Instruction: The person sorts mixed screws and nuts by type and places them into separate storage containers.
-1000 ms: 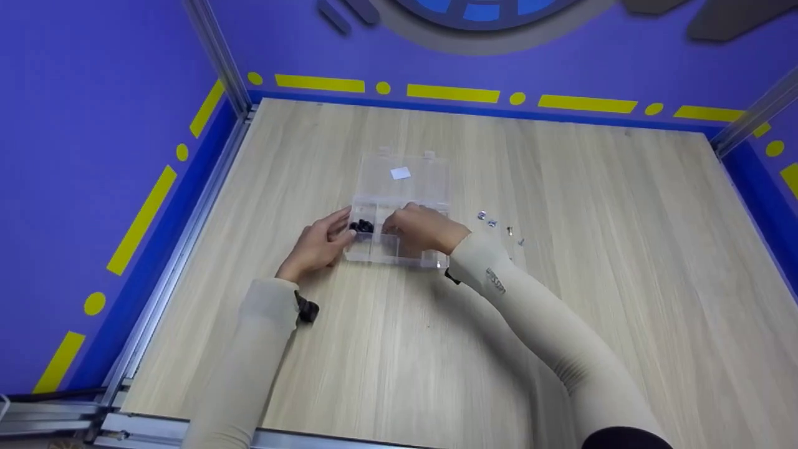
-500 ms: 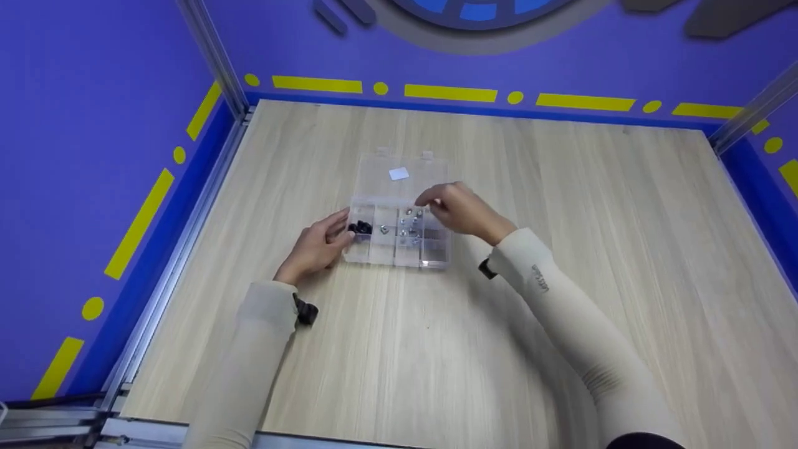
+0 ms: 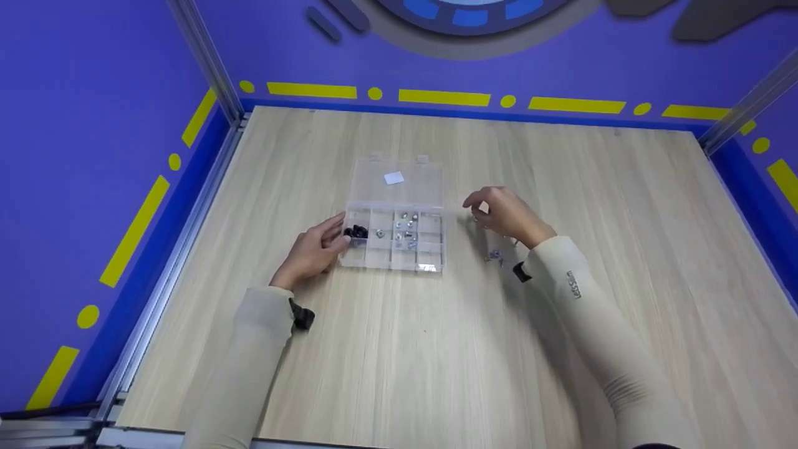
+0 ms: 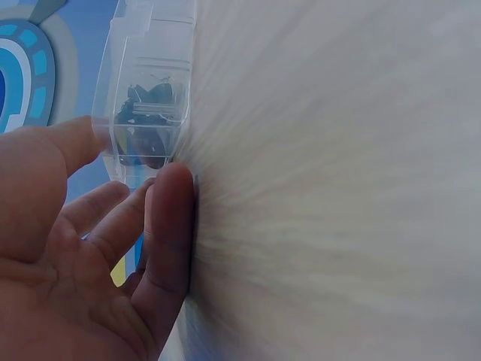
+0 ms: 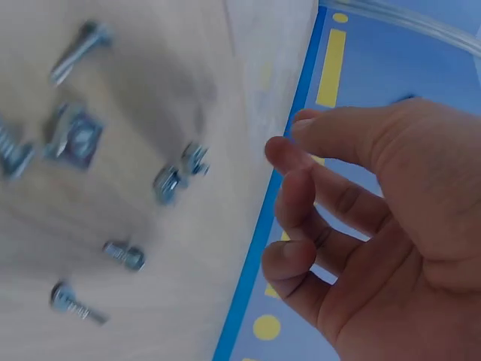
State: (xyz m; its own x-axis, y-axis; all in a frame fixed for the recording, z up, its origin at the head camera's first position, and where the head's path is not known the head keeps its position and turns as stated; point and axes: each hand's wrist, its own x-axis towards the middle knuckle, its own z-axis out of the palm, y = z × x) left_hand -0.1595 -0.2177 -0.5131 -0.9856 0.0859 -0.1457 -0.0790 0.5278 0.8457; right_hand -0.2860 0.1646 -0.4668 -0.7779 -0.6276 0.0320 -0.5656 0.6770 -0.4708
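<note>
A clear plastic compartment box [image 3: 380, 269] lies with its lid folded back on the table. My left hand [image 3: 310, 252] rests against the box's left side, thumb and fingertips at its wall; the left wrist view shows the fingers fairly straight. Black parts [image 3: 356, 232] fill a left compartment, a single silver piece [image 3: 380, 233] sits beside them, and several small metal parts [image 3: 406, 236] are further right. My right hand [image 3: 508, 215] hovers over loose hardware right of the box, fingers loosely bent with nothing between them. Below it lie several screws [image 5: 74, 51] and a square nut [image 5: 77, 141].
The box's transparent lid [image 3: 399, 190] extends behind it, with a small white label [image 3: 394, 178]. Blue panels [image 3: 436, 68] with yellow marks wall in the wooden table [image 3: 374, 349] at the back and sides. A metal rail [image 3: 149, 268] runs along the left edge.
My right hand has left the box's inner compartments and moved right, over the loose screws. A silver piece shows in the second column where the hand was. My left hand stays at the box.
</note>
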